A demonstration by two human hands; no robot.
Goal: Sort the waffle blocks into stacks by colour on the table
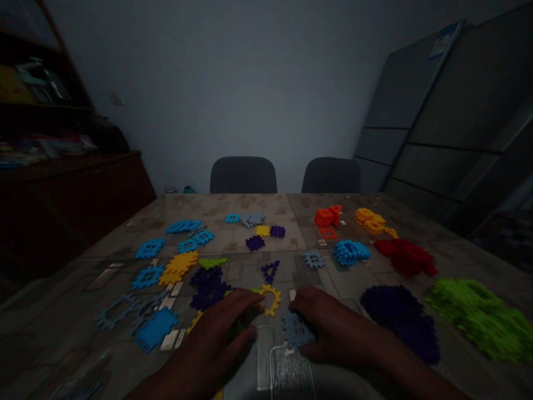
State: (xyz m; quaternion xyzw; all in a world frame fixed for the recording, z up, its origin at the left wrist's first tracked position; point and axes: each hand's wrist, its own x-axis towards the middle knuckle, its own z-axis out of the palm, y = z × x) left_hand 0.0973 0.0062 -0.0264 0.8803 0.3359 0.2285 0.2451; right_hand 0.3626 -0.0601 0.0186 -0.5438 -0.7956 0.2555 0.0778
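My right hand (327,325) has its fingers curled round a grey interlocking plastic tile (296,331) low over the near part of the table. To the left, my left hand (222,328) has its fingers stretched forward and its thumb apart, with no piece visible in it. Its fingertips reach the edge of a yellow tile with a round hole (273,300); whether they touch it I cannot tell. Beyond lies a dark purple triangular frame (270,271). Several purple tiles (209,289) overlap beside the left hand, partly hiding a green strip (241,291).
Sorted piles line the right: purple (395,314), lime green (478,316), red (408,256), blue (350,252), yellow (372,221) and orange (328,217). Loose blue tiles (157,328) and yellow tiles (179,266) lie left on the patterned tablecloth (287,203). Two chairs (244,175) stand behind.
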